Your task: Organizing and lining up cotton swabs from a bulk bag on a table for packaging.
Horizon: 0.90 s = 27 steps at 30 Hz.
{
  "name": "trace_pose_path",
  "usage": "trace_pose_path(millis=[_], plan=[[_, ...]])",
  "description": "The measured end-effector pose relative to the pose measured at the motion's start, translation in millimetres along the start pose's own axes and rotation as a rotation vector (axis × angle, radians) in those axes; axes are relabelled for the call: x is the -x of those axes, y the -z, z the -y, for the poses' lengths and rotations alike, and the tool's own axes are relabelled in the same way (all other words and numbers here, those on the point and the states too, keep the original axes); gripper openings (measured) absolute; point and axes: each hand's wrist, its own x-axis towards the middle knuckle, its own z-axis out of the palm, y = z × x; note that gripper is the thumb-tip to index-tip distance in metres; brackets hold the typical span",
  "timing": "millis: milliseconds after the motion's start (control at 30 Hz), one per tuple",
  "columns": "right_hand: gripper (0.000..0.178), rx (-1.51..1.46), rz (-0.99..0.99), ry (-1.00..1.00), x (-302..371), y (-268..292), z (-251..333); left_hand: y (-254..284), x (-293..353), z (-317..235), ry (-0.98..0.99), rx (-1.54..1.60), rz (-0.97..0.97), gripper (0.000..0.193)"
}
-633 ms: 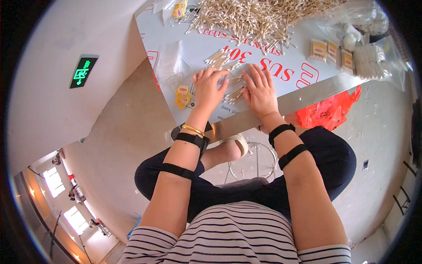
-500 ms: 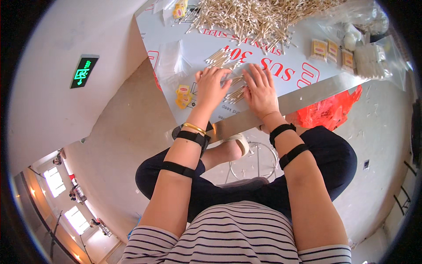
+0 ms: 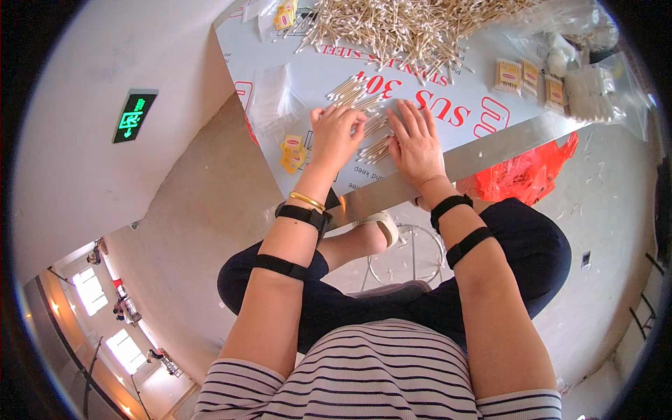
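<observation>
Cotton swabs with wooden sticks lie in small rows on the metal-topped table (image 3: 413, 129), between and just beyond my hands. My left hand (image 3: 336, 136) is at the left side of these swabs (image 3: 376, 148), its fingers curled and the thumb drawn against them. Whatever sits in that pinch, if anything, is hidden. To the right, my right hand (image 3: 418, 143) lies with its fingers stretched out flat, the thumb side touching or nearly touching the ends of the nearer swabs. Another small row of swabs (image 3: 346, 89) lies past my left fingertips.
A large heap of swabs (image 3: 413, 31) covers the far side. Clear plastic sleeves (image 3: 269, 94) and yellow cards (image 3: 292, 152) lie left. Filled swab packs (image 3: 508, 75) and a plastic bag (image 3: 595, 94) are at the right. A red bag (image 3: 521, 175) hangs below the table edge.
The left hand has shifted slightly left, and its spread fingers have drawn in toward the thumb. My right hand has stayed almost in place beside the swabs.
</observation>
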Motion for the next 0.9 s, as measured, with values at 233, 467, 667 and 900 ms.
trace_pose_path(millis=[233,467,667,900], plan=[[0.053,0.004,-0.008,0.003,1,-1,0,3,-3,-3,0.019,-0.031,-0.081,0.013],[0.053,-0.003,-0.007,0.010,0,-1,-1,7,-30,5,-0.141,-0.053,0.004,0.014],[0.053,0.005,-0.003,0.001,0,-1,0,10,-40,7,-0.251,-0.079,0.047,0.011],[0.053,0.009,0.009,-0.001,1,0,-1,15,-35,1,-0.196,-0.137,0.003,0.012]])
